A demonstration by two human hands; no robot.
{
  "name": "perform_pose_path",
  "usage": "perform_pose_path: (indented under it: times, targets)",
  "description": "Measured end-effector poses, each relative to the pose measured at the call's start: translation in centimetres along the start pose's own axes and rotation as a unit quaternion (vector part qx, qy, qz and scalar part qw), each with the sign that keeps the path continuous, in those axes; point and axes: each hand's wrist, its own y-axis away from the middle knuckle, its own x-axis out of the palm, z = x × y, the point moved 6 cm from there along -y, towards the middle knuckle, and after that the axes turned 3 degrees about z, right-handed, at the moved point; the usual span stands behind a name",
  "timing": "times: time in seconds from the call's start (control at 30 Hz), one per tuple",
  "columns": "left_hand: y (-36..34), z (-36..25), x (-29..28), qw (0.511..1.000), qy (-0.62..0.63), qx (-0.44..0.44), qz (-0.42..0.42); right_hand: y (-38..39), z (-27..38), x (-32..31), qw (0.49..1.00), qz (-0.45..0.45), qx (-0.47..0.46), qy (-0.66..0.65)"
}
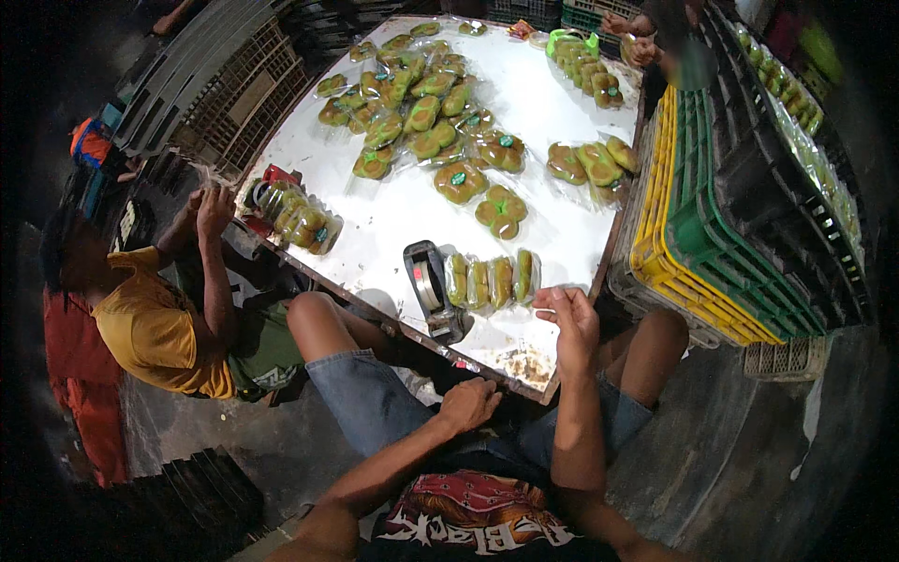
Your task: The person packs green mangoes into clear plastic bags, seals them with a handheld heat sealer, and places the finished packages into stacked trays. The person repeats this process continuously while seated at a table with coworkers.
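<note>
My right hand (571, 318) is raised over the table's near edge, its fingers half bent and apart with nothing visible in them. Just left of its fingertips is a row of clear-wrapped packs of green-brown fruit (501, 281). A black tape dispenser (433, 292) with a roll in it stands against the row's left end. Lower down, my left hand (470, 405) rests between my lap and the table edge, its fingers loosely curled. Nothing shows in it, though its palm is hidden. Farther off lie a clover-shaped pack of fruit (502, 212) and a labelled pack (460, 182).
A heap of bagged fruit (421, 112) covers the far part of the white table (375, 244). Stacked yellow and green crates (684, 225) stand at the right. At the left sits a person in a yellow shirt (154, 318), hands raised by another tape dispenser (257, 194). Another person's hands (637, 42) show far right.
</note>
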Motion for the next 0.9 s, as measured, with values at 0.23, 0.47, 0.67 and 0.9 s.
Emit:
perform_pose_path:
  times: [0.23, 0.47, 0.67, 0.9]
  targets:
    - [1.0, 0.0, -0.9, 0.996, 0.088, 0.013, 0.025, -0.7, -1.5, 0.3, 1.0, 0.003, 0.017, 0.008]
    - [2.0, -0.2, -2.9, 0.986, 0.144, -0.083, 0.029, -5.5, -2.7, 0.2, 0.997, -0.061, -0.003, 0.051]
    - [2.0, 1.3, -1.4, 0.972, 0.024, 0.143, -0.185, -18.4, -9.1, -3.2, 0.876, -0.142, 0.079, 0.453]
    - [1.8, -0.5, -4.7, 0.998, 0.06, -0.02, 0.017, -23.8, -9.2, -0.3, 0.97, 0.032, 0.014, 0.24]
